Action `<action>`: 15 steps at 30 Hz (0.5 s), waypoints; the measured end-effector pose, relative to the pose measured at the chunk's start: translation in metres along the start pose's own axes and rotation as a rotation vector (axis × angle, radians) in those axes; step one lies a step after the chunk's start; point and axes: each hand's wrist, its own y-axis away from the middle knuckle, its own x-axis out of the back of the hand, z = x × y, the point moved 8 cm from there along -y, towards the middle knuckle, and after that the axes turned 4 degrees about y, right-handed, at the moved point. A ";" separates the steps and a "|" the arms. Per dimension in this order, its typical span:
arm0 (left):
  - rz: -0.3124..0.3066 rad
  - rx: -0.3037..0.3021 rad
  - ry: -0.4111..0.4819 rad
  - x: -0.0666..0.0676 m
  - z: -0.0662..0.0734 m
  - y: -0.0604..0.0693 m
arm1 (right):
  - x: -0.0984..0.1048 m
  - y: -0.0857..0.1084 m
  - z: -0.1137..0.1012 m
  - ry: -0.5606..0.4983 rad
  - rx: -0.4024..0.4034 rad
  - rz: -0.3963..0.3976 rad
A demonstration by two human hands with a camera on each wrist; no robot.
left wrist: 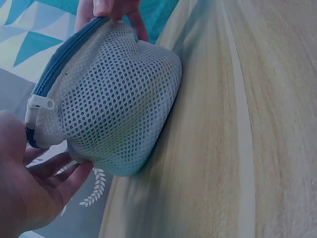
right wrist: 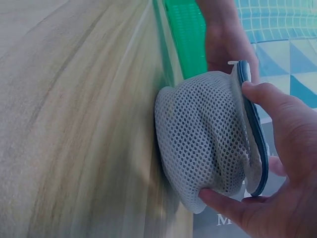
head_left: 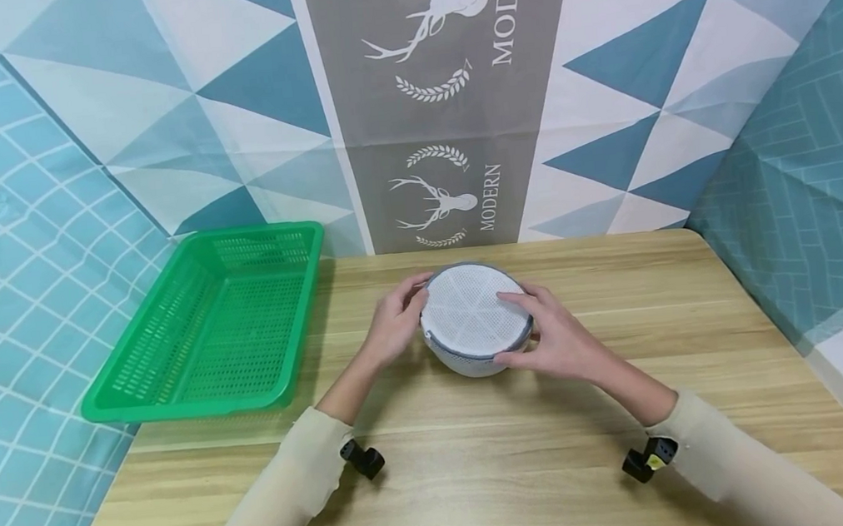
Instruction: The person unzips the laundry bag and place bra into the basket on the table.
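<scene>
A white mesh laundry bag (head_left: 471,309) with a grey-blue zipper round its top edge stands on the table in front of me. My left hand (head_left: 395,322) holds its left side, with the thumb by the rim and the fingers against the mesh in the left wrist view. On the opposite side my right hand (head_left: 554,333) grips the bag, its thumb and fingers spread over the rim and side. The white zipper pull (left wrist: 41,102) sits near my left hand, and the zipper (right wrist: 255,129) looks closed. What is inside the bag is hidden.
A green plastic basket (head_left: 297,328) with slotted walls stands at the table's left edge. Beneath everything is a wood-grain table (head_left: 485,475). Patterned cloth hangings (head_left: 439,119) rise behind the table and along both sides.
</scene>
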 end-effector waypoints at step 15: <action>-0.018 0.022 -0.016 0.000 -0.006 0.001 | -0.002 0.001 0.003 0.001 -0.018 -0.002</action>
